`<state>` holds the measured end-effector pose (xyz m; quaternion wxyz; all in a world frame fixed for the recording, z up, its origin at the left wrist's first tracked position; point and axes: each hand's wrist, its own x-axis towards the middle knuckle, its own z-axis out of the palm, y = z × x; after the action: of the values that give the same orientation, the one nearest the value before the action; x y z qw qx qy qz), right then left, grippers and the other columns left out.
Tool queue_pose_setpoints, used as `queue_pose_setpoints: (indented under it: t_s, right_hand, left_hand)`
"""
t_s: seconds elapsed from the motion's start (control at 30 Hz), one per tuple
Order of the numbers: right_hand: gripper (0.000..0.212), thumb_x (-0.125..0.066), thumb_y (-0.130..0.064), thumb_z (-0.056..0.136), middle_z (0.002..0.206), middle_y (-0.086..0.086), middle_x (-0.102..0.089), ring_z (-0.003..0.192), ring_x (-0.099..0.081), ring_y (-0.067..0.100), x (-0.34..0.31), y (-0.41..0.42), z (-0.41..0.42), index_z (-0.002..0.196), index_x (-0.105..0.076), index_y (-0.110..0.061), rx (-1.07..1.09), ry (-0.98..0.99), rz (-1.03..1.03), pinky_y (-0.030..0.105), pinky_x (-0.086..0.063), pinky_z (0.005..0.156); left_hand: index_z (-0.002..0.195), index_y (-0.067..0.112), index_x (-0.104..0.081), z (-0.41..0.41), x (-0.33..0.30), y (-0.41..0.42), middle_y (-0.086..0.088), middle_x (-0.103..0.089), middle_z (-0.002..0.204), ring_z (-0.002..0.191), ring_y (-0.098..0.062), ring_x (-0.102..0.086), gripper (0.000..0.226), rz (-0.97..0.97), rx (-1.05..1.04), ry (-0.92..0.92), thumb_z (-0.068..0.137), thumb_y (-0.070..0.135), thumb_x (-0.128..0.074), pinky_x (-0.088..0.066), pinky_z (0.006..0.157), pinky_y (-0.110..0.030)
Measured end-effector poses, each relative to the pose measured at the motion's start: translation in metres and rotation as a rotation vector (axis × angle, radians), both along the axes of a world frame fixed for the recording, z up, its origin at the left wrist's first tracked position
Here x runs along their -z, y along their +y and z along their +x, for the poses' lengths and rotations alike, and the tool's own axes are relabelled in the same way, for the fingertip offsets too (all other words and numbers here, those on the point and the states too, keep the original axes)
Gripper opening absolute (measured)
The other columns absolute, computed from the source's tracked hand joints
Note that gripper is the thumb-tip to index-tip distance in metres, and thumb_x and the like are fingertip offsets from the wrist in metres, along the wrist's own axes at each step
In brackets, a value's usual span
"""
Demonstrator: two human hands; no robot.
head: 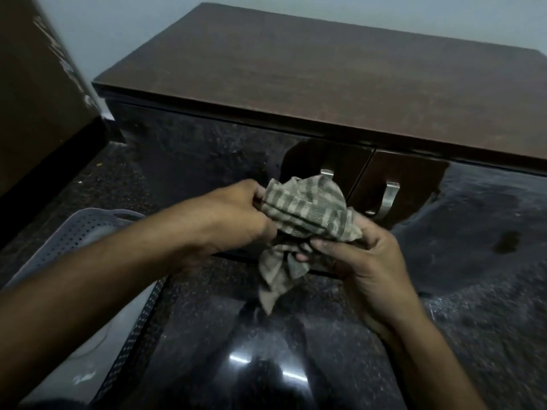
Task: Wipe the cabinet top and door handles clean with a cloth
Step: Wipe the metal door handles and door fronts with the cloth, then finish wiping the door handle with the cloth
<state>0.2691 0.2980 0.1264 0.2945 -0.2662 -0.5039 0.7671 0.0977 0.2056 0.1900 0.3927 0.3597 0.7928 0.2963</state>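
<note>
Holding the cloth [307, 214] bunched between your two hands in front of the cabinet doors.

Your left hand [236, 217] pinches its upper left edge; your right hand [355, 258] grips the lower right, one corner dangling below. Two metal door handles [387, 199] sit just beyond your fingers, the brown cabinet top [296, 75] farther ahead, a perforated basket [74, 232] under your left forearm.

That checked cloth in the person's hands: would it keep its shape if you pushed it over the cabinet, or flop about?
Probably floppy: the cloth is bunched between the left hand and right hand, with one corner hanging limp. It looks thin and light. On the smooth cabinet top it would likely crumple unless pressed flat.
</note>
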Motion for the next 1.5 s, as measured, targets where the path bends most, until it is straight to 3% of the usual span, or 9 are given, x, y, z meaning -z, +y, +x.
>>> queue_pose_setpoints:
  t_s: [0.2,0.37,0.47,0.67,0.83,1.03,1.2,1.37,1.5]
  right_hand:
    - [0.044,-0.068,0.007,0.071,0.107,0.022,-0.074,0.096,-0.072,0.039,0.001,0.004,-0.015,0.115,-0.069,0.000,-0.083,0.020,-0.007,0.050,-0.061,0.082]
    - [0.040,-0.069,0.006,0.083,0.116,0.008,-0.075,0.114,-0.068,0.028,0.004,-0.002,-0.033,0.119,-0.070,-0.011,-0.343,-0.218,0.212,0.043,-0.053,0.099]
    - [0.047,-0.066,-0.012,0.088,0.132,0.023,-0.064,0.126,-0.058,0.042,-0.007,-0.017,-0.048,0.133,-0.058,-0.002,-0.661,-0.076,-0.087,0.055,-0.043,0.109]
    - [0.034,-0.063,-0.007,0.091,0.115,0.027,-0.069,0.090,-0.071,0.030,0.003,-0.048,-0.139,0.123,-0.065,0.005,-0.750,-0.241,-0.069,0.038,-0.061,0.075]
    - [0.017,-0.068,0.002,0.088,0.091,0.023,-0.074,0.077,-0.073,0.030,0.027,-0.091,-0.225,0.104,-0.072,0.008,-0.780,-0.346,0.127,0.038,-0.063,0.074]
    - [0.015,-0.067,0.006,0.088,0.083,0.010,-0.076,0.076,-0.071,0.021,0.072,-0.119,-0.304,0.083,-0.073,-0.007,-0.848,-0.436,0.253,0.035,-0.059,0.073]
    - [0.005,-0.072,-0.014,0.086,0.089,0.005,-0.074,0.083,-0.067,0.019,0.141,-0.121,-0.342,0.088,-0.069,-0.018,-0.932,-0.536,0.831,0.040,-0.056,0.081]
    - [0.044,-0.052,-0.021,0.093,0.133,0.011,-0.049,0.124,-0.045,0.035,0.196,-0.124,-0.338,0.136,-0.047,-0.016,-1.100,-0.645,1.570,0.046,-0.040,0.105]
    - [0.044,-0.041,-0.019,0.099,0.142,0.007,-0.042,0.129,-0.038,0.032,0.201,-0.135,-0.335,0.142,-0.037,-0.020,-0.994,-0.712,1.757,0.050,-0.034,0.102]
  left_hand:
    - [0.119,0.016,-0.068,-0.011,-0.007,-0.010,-0.014,-0.072,0.116,0.107,-0.035,-0.069,0.043,-0.104,-0.010,-0.662,0.085,0.041,-0.064,-0.053,0.094,-0.052]
    - [0.110,-0.001,-0.070,-0.015,0.001,-0.022,-0.015,-0.075,0.105,0.089,-0.023,-0.072,0.025,0.004,-0.248,-0.457,0.089,0.011,-0.063,-0.061,0.073,-0.034]
    - [0.107,-0.004,-0.069,-0.027,-0.004,-0.047,-0.014,-0.075,0.094,0.083,-0.024,-0.072,0.022,0.043,-0.295,-0.435,0.088,0.005,-0.063,-0.061,0.070,-0.034]
    - [0.091,0.011,-0.071,-0.067,0.010,-0.117,-0.005,-0.074,0.086,0.088,-0.019,-0.070,0.010,0.101,-0.418,-0.474,0.089,0.005,-0.063,-0.057,0.089,-0.038]
    - [0.111,0.004,-0.069,-0.113,0.051,-0.170,-0.009,-0.071,0.096,0.085,-0.018,-0.068,0.023,0.158,-0.708,-0.436,0.089,0.009,-0.065,-0.058,0.075,-0.030]
    - [0.084,0.011,-0.073,-0.175,0.090,-0.186,-0.011,-0.075,0.095,0.091,-0.022,-0.070,0.006,-0.016,-0.799,0.060,0.085,0.009,-0.068,-0.059,0.087,-0.045]
    - [0.098,0.008,-0.074,-0.213,0.126,-0.174,-0.009,-0.074,0.099,0.090,-0.023,-0.070,0.017,-0.361,-0.392,0.414,0.088,0.018,-0.065,-0.059,0.081,-0.042]
    - [0.103,0.010,-0.066,-0.233,0.150,-0.168,-0.007,-0.065,0.103,0.092,-0.025,-0.061,0.024,-0.712,0.018,0.398,0.098,0.030,-0.054,-0.053,0.087,-0.039]
    - [0.118,0.008,-0.064,-0.236,0.158,-0.155,-0.009,-0.066,0.116,0.096,-0.022,-0.060,0.033,-0.757,0.045,0.376,0.099,0.032,-0.050,-0.048,0.083,-0.034]
